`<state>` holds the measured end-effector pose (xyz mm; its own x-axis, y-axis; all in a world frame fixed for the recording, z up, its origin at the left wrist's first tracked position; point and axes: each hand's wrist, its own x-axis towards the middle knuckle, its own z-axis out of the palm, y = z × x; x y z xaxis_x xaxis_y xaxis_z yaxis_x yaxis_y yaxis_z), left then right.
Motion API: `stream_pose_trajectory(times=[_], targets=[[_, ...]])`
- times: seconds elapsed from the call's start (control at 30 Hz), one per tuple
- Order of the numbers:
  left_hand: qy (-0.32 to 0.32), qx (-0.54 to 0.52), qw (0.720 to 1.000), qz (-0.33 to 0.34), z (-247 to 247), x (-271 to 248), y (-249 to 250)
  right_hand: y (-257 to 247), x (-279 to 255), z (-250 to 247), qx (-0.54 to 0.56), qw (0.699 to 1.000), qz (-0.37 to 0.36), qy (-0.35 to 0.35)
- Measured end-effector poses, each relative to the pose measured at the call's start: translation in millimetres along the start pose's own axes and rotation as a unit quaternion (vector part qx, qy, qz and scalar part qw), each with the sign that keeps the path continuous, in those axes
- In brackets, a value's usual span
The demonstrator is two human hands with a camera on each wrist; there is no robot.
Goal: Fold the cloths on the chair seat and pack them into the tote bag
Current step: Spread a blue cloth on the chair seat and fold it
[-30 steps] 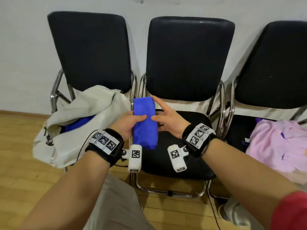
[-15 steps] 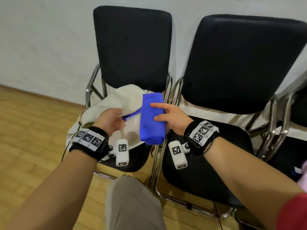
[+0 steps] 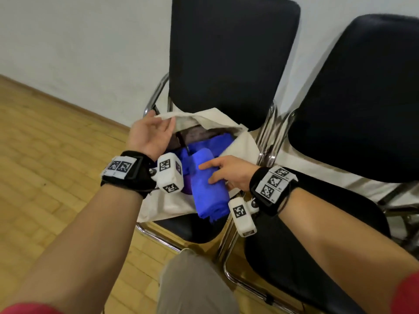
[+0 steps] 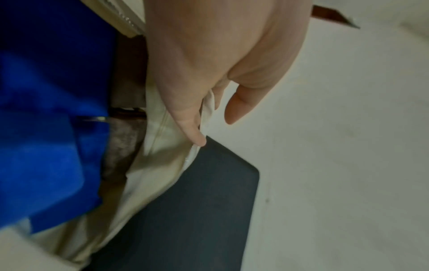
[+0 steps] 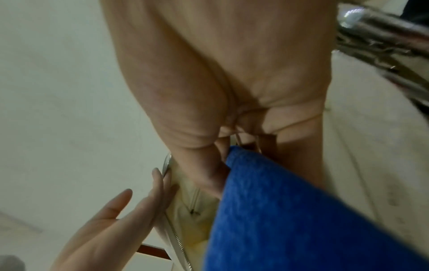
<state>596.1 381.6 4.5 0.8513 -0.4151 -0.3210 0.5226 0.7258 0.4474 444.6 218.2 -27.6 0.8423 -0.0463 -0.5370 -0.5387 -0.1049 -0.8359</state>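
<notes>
A cream tote bag (image 3: 170, 206) lies on the left chair's seat with its mouth facing me. My left hand (image 3: 149, 133) pinches the bag's upper rim (image 4: 205, 102) and holds it up, so the mouth gapes. My right hand (image 3: 223, 172) grips a folded blue cloth (image 3: 209, 189) from the right side. The cloth's far end is in the bag's mouth and its near end hangs out over the front. In the right wrist view the blue cloth (image 5: 278, 210) runs from my fingers past the zip edge (image 5: 176, 236). More blue cloth (image 3: 218, 141) and a brownish one lie deeper inside.
Two black padded chairs stand side by side against a white wall, the left chair's back (image 3: 233, 53) right behind the bag. Chrome frame tubes (image 3: 268, 132) run between the chairs. The right chair's seat (image 3: 306, 245) is under my right forearm. Wooden floor (image 3: 45, 177) lies to the left.
My right hand has carried the blue cloth left from the middle chair into the bag's mouth. My left hand let go of the cloth, took the bag's rim and lifted it.
</notes>
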Motion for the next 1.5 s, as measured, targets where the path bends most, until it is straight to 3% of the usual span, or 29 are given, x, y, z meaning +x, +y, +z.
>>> stream_pose_trajectory(times=[0.13,0.23,0.37,0.5,0.57,0.67,0.8,0.9,0.97,1.03,1.1,1.2,1.23,1.33,1.43,1.5], targets=[[-0.029,-0.065,0.997,-0.024,-1,-5,16,-21,18,18,-0.022,0.999,-0.03,-0.016],[-0.059,-0.034,0.997,-0.03,-4,-7,22,-34,35,29,0.042,0.998,-0.039,-0.027],[-0.086,-0.002,0.996,-0.035,-4,-10,29,-41,62,33,0.17,0.984,0.047,0.033],[-0.093,0.016,0.994,-0.045,-4,-8,36,-44,82,42,0.186,0.981,0.058,-0.014],[-0.102,0.03,0.993,-0.056,-6,-7,40,-50,92,45,0.268,0.963,0.011,-0.026],[-0.109,0.063,0.99,-0.07,-9,-6,44,-51,107,45,0.422,0.906,-0.013,0.036],[-0.121,0.08,0.986,-0.078,-11,-7,44,-36,130,46,0.342,0.931,-0.02,0.125],[-0.122,0.056,0.988,-0.079,-11,-6,44,-43,141,35,0.395,0.9,-0.063,0.173],[-0.129,0.022,0.988,-0.08,-10,-6,41,-46,145,29,0.417,0.882,-0.053,0.212],[-0.125,-0.008,0.989,-0.074,-9,-7,38,-38,149,22,0.405,0.885,-0.018,0.229],[-0.125,-0.025,0.99,-0.065,-9,-6,37,-37,152,15,0.396,0.885,-0.038,0.244],[-0.139,-0.027,0.988,-0.059,-10,-6,36,-56,160,0,0.472,0.823,-0.12,0.292],[-0.143,-0.025,0.988,-0.058,-10,-5,35,-61,163,-4,0.471,0.816,-0.137,0.305],[-0.146,-0.023,0.987,-0.056,-12,-3,34,-51,175,1,0.381,0.851,-0.093,0.349],[-0.144,-0.013,0.988,-0.058,-16,-3,33,-30,194,6,0.412,0.839,-0.08,0.346],[-0.147,-0.004,0.987,-0.062,-20,-2,35,-35,196,2,0.334,0.856,-0.052,0.39]])
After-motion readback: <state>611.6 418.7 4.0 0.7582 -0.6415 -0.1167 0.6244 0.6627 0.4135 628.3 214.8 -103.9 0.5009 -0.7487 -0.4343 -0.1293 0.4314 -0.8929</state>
